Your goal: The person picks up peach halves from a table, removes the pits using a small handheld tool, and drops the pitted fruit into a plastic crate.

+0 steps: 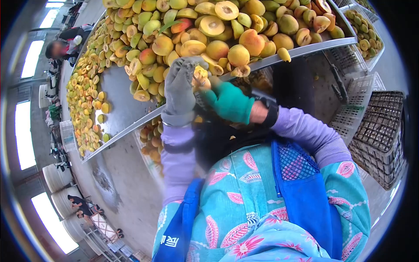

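Observation:
My left hand (pixel 180 85), in a grey glove, is closed around a yellow-orange fruit piece (pixel 200 77) above the metal table's front edge. My right hand (pixel 229 101), in a green glove with bare skin at the wrist, is closed right beside the same fruit. Something thin and dark shows against the fruit's cut face, too blurred to make out fully. Just beyond my hands lies a large heap of whole and halved fruit (pixel 211 26), yellow, green and orange, on the metal table (pixel 118 94). A halved fruit (pixel 241 71) sits at the table's edge close to my right hand.
A crate of fruit (pixel 361 35) stands at the upper right. Below it are a white crate (pixel 355 107) and dark, soiled crates (pixel 377 131). More fruit (pixel 150 142) lies under the table edge. A person (pixel 65 47) is at the upper left; others (pixel 83 205) are farther off.

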A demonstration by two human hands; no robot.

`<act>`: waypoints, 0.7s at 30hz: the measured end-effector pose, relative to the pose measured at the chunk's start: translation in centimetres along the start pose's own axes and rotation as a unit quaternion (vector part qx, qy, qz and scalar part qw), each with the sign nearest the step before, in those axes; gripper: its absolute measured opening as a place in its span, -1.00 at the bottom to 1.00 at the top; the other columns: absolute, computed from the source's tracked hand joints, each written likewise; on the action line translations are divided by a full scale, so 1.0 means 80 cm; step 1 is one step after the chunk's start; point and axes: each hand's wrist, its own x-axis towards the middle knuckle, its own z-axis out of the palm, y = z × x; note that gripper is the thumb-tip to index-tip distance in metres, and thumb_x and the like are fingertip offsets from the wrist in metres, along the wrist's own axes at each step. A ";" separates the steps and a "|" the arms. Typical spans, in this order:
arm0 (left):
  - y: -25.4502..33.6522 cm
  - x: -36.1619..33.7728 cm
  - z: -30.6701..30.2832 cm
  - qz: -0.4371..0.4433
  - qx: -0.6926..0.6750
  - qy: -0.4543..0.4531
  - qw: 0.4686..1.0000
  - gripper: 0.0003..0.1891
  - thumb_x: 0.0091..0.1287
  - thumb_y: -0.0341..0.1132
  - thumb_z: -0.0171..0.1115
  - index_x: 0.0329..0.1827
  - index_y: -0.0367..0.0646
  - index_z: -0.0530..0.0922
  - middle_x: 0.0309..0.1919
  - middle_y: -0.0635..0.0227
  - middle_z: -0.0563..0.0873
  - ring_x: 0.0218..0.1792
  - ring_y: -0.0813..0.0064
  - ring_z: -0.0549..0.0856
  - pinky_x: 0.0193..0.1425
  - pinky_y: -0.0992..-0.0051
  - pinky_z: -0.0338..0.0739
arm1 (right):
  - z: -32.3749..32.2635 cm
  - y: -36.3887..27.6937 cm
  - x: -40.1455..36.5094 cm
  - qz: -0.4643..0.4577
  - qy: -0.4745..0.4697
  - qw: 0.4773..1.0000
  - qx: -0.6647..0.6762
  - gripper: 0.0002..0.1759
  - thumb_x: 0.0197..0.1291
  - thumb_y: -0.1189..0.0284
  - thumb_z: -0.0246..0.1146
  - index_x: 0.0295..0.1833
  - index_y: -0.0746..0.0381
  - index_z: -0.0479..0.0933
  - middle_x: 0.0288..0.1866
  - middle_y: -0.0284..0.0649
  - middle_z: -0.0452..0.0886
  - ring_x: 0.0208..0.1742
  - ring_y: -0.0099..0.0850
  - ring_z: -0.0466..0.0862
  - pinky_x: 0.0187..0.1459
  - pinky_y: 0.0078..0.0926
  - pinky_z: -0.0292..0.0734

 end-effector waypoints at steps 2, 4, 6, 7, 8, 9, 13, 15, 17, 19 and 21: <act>0.000 0.003 0.000 -0.078 -0.071 0.022 0.994 -0.74 0.50 -0.27 0.00 -0.09 -0.31 0.54 -0.31 0.23 0.67 -0.33 0.47 0.65 -0.21 0.54 0.56 | 0.018 -0.036 -0.015 0.171 0.000 0.980 0.102 -0.55 0.38 0.06 0.06 -0.07 0.29 0.43 -0.54 -0.23 0.50 -0.69 -0.44 0.46 -0.69 -0.42 0.41; -0.004 0.011 0.003 -0.070 -0.085 0.054 0.992 -0.74 0.48 -0.26 0.04 -0.07 -0.32 0.55 -0.32 0.23 0.68 -0.36 0.49 0.65 -0.26 0.57 0.56 | 0.014 -0.039 -0.006 0.214 -0.044 0.959 0.179 -0.57 0.38 0.08 0.08 -0.09 0.28 0.45 -0.52 -0.30 0.48 -0.60 -0.52 0.48 -0.63 -0.48 0.39; -0.012 0.010 0.008 -0.066 -0.103 0.092 0.988 -0.73 0.46 -0.26 0.08 -0.06 -0.33 0.57 -0.32 0.22 0.70 -0.39 0.51 0.66 -0.31 0.59 0.56 | 0.004 -0.056 -0.009 0.237 -0.057 0.953 0.179 -0.58 0.37 0.11 0.10 -0.09 0.31 0.47 -0.48 -0.32 0.51 -0.51 -0.58 0.49 -0.55 -0.56 0.39; -0.014 0.007 0.008 -0.065 -0.112 0.113 0.985 -0.73 0.45 -0.26 0.10 -0.05 -0.34 0.57 -0.33 0.22 0.71 -0.40 0.52 0.66 -0.33 0.60 0.56 | 0.021 -0.016 -0.003 0.196 -0.027 0.966 0.168 -0.58 0.36 0.08 0.10 -0.15 0.28 0.46 -0.49 -0.34 0.49 -0.55 -0.58 0.47 -0.58 -0.54 0.39; -0.013 0.013 0.003 -0.112 -0.084 0.074 0.987 -0.72 0.45 -0.23 0.09 -0.08 -0.32 0.58 -0.33 0.21 0.70 -0.37 0.47 0.67 -0.32 0.55 0.58 | 0.024 -0.021 -0.001 0.224 -0.033 0.954 0.198 -0.59 0.37 0.08 0.09 -0.17 0.26 0.46 -0.50 -0.35 0.49 -0.57 -0.58 0.46 -0.58 -0.55 0.39; -0.008 0.022 -0.009 -0.158 -0.056 0.034 0.985 -0.71 0.45 -0.20 0.08 -0.11 -0.31 0.58 -0.32 0.19 0.70 -0.34 0.42 0.69 -0.32 0.49 0.61 | 0.022 -0.031 0.003 0.250 -0.037 0.941 0.226 -0.59 0.37 0.07 0.09 -0.18 0.25 0.46 -0.50 -0.36 0.48 -0.58 -0.57 0.45 -0.59 -0.55 0.39; -0.006 0.032 -0.016 -0.202 0.005 0.003 0.979 -0.69 0.44 -0.17 0.11 -0.14 -0.32 0.58 -0.35 0.20 0.70 -0.36 0.40 0.69 -0.33 0.49 0.60 | 0.020 -0.049 0.001 0.268 -0.042 0.923 0.273 -0.61 0.38 0.07 0.08 -0.22 0.21 0.46 -0.56 -0.38 0.44 -0.61 -0.56 0.44 -0.61 -0.56 0.35; -0.020 0.032 -0.015 -0.155 0.000 0.022 0.988 -0.70 0.44 -0.19 0.11 -0.12 -0.32 0.58 -0.34 0.21 0.70 -0.38 0.42 0.69 -0.33 0.49 0.60 | 0.018 -0.047 0.000 0.264 -0.042 0.922 0.279 -0.61 0.38 0.07 0.08 -0.23 0.21 0.45 -0.57 -0.38 0.43 -0.63 -0.56 0.43 -0.63 -0.56 0.34; -0.028 0.026 -0.014 -0.099 -0.066 0.053 0.991 -0.71 0.44 -0.21 0.11 -0.11 -0.31 0.59 -0.33 0.22 0.71 -0.40 0.44 0.69 -0.33 0.49 0.61 | 0.004 -0.069 0.000 0.288 -0.070 0.907 0.300 -0.60 0.38 0.06 0.08 -0.24 0.22 0.45 -0.59 -0.37 0.42 -0.64 -0.56 0.43 -0.64 -0.55 0.34; -0.022 0.022 -0.013 -0.082 0.013 -0.009 0.997 -0.71 0.45 -0.21 0.10 -0.09 -0.31 0.58 -0.33 0.23 0.71 -0.41 0.44 0.69 -0.34 0.49 0.62 | 0.009 -0.063 -0.001 0.289 -0.053 0.915 0.276 -0.59 0.39 0.06 0.07 -0.24 0.22 0.45 -0.58 -0.36 0.42 -0.65 -0.56 0.42 -0.64 -0.53 0.36; -0.008 0.031 -0.011 -0.186 0.042 -0.031 0.981 -0.70 0.45 -0.21 0.09 -0.08 -0.33 0.57 -0.34 0.23 0.71 -0.41 0.42 0.70 -0.34 0.47 0.64 | 0.016 -0.056 -0.005 0.286 -0.029 0.930 0.229 -0.59 0.39 0.05 0.07 -0.23 0.22 0.45 -0.57 -0.35 0.43 -0.65 -0.56 0.42 -0.63 -0.52 0.38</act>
